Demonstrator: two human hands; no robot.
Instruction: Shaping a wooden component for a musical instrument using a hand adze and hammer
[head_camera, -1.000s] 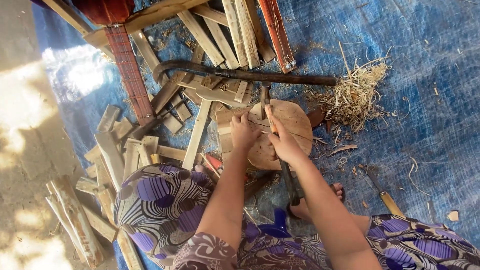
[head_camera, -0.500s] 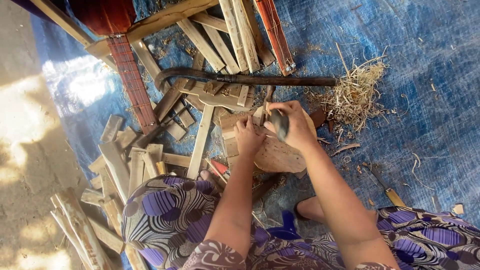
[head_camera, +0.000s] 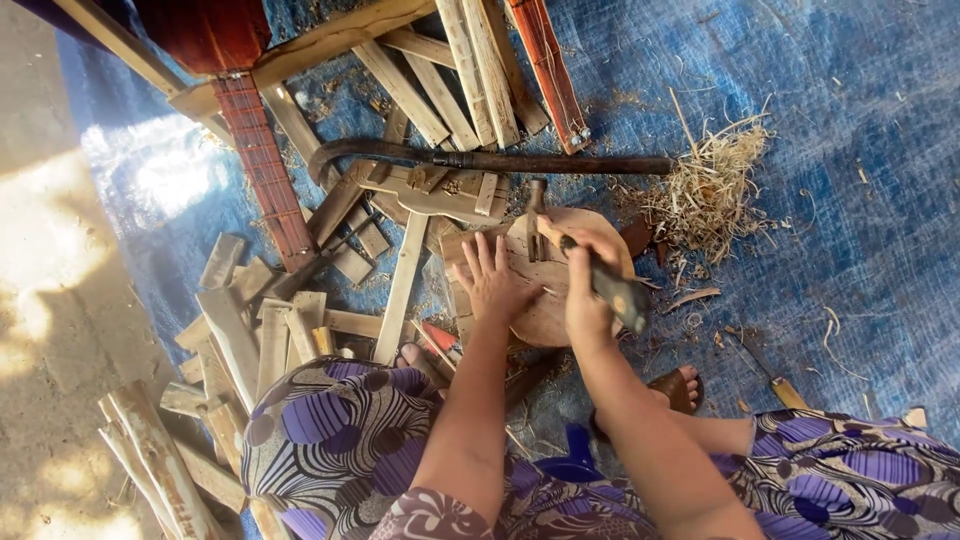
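Here the left hand (head_camera: 497, 283) lies flat, fingers spread, on a round wooden block (head_camera: 560, 300) resting on the blue tarp (head_camera: 850, 200), seemingly to steady it. The right hand (head_camera: 585, 290) is clenched around a dark tool handle (head_camera: 615, 292) just above the block, beside a small hammer (head_camera: 535, 215).

An outdoor woodworking spot on the ground: a blue tarp (head_camera: 850, 200) spread over bare earth, strewn with cut wooden slats (head_camera: 260, 330), a heap of wood shavings (head_camera: 710, 190) and a round chopping block (head_camera: 560, 290).
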